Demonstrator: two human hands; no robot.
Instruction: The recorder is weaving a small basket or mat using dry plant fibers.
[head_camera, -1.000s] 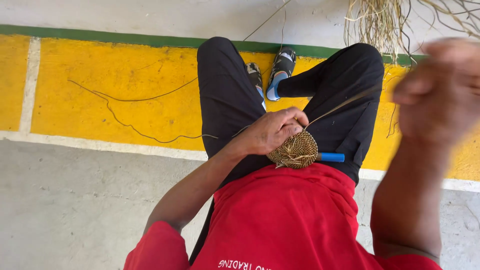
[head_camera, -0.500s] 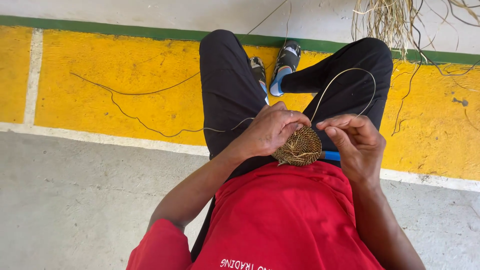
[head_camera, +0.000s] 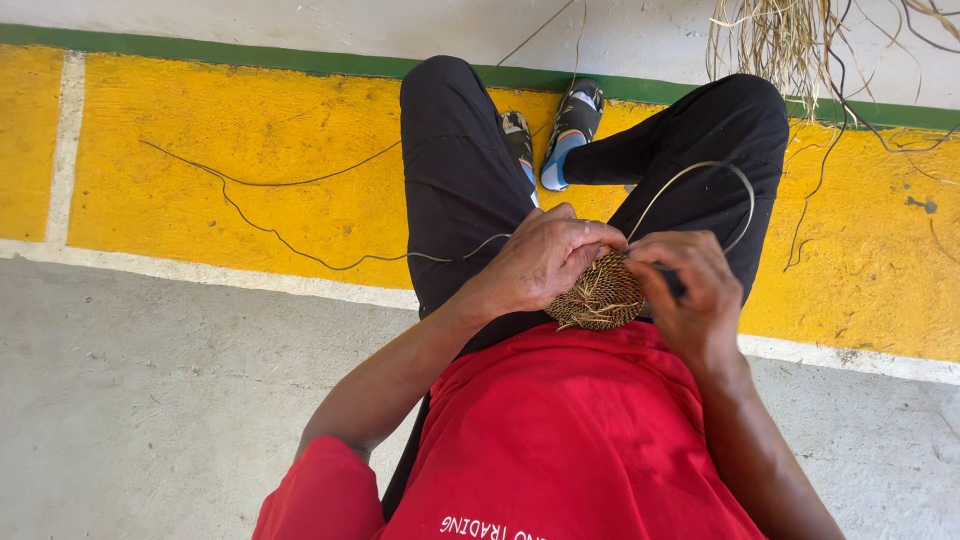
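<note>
A small round woven disc of straw-coloured fibre (head_camera: 600, 295) rests on my lap, over black trousers and the hem of a red shirt. My left hand (head_camera: 545, 258) is closed on the disc's upper left edge. My right hand (head_camera: 690, 295) pinches a thin tool at the disc's right edge; only a dark bit of it shows between the fingers. A pale fibre strand (head_camera: 725, 175) loops up from the disc and arcs over my right knee.
A long loose strand (head_camera: 270, 225) trails left across the yellow painted floor band. A bundle of dry fibres (head_camera: 790, 45) lies at the top right by the green stripe. My crossed feet in sandals (head_camera: 560, 135) rest ahead. Grey concrete lies near me.
My right hand came down from high at the right to the disc, drawing the strand into a loop. The left hand has stayed on the disc.
</note>
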